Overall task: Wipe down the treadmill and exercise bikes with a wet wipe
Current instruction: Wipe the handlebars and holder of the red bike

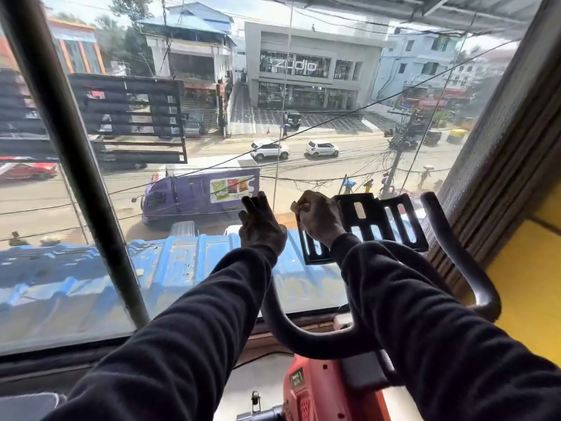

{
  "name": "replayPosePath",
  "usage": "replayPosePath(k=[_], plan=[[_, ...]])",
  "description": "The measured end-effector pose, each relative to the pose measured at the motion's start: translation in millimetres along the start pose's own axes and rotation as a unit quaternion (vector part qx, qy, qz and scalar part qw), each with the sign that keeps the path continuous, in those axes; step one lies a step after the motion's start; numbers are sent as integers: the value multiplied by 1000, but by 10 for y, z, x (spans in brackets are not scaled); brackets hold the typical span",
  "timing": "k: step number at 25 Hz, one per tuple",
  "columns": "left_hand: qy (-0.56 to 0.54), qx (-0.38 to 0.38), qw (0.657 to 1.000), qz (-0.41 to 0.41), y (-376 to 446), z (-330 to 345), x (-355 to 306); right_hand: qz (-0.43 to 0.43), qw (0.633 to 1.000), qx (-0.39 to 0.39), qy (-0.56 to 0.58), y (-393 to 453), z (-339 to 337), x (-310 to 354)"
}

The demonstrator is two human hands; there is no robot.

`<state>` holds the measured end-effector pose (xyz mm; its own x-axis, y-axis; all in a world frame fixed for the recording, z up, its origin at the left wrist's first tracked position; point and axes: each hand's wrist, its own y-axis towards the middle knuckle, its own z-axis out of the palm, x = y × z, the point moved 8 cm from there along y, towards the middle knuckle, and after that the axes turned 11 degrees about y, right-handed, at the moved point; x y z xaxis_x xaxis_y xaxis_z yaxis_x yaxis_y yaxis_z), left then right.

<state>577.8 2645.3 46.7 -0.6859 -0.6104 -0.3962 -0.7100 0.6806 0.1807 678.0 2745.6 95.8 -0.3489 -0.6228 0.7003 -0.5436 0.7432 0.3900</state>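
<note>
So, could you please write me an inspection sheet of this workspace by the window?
Surface: black slotted holder at the top of the bike's handlebars, before the window glass.
Job's things: orange exercise bike with black handlebars; a pale scrap in the right hand, maybe the wipe, unclear.
Clutter: nothing seen.
Grippers: left hand raised with fingers spread, holding nothing; right hand curled at the holder's left edge.
Cables: a thin cable on the floor below the window; overhead wires outside over the street.
Surroundings: yellow wall at right, blue roof below the window.
</note>
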Motion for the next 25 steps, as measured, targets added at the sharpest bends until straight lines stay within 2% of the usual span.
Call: replayPosePath(k=[1,4,5,6,9,10,11,12,14,15,16,17,19,20,21,23,25], plan=[[1,1,1000,-1,-1,-9,4,-7,1000,22,-6,-66,0,0],[-5,9,1000,-1,14,-10,4,22,979,204,-14,-273,40,-119],[-7,9,1000,0,19,-14,3,29,973,227,-21,-278,39,-108],[-8,10,1000,0,19,-16,4,23,979,203,-13,-197,36,-77],[-5,9,1000,3,-3,-23,21,17,997,57,48,-1,-17,54],[-9,5,1000,6,-3,-25,19,22,997,61,49,-13,-1,53],[-15,-2,1000,9,-2,-34,15,28,994,106,30,-50,26,48],[-20,-11,1000,11,2,-38,10,50,980,193,-1,-124,80,8],[-25,-27,999,11,24,-55,4,105,928,351,-63,-353,132,-105],[-29,-30,999,12,37,-60,0,109,922,366,-70,-360,126,-119],[-31,-30,999,13,41,-60,-3,95,935,336,-58,-281,117,-81],[-30,-28,999,12,37,-62,1,68,959,271,-34,-139,85,-30],[-24,-26,999,11,16,-71,14,19,995,97,-7,82,-50,51],[-26,-23,999,12,11,-72,11,6,999,41,-18,104,-88,56],[-28,-22,999,12,6,-78,6,-1,998,35,-46,81,-70,45],[-27,-28,999,12,1,-85,-3,16,983,145,-115,-84,48,-21],[-33,-33,999,11,8,-97,-2,79,944,285,-144,-261,131,-135]])
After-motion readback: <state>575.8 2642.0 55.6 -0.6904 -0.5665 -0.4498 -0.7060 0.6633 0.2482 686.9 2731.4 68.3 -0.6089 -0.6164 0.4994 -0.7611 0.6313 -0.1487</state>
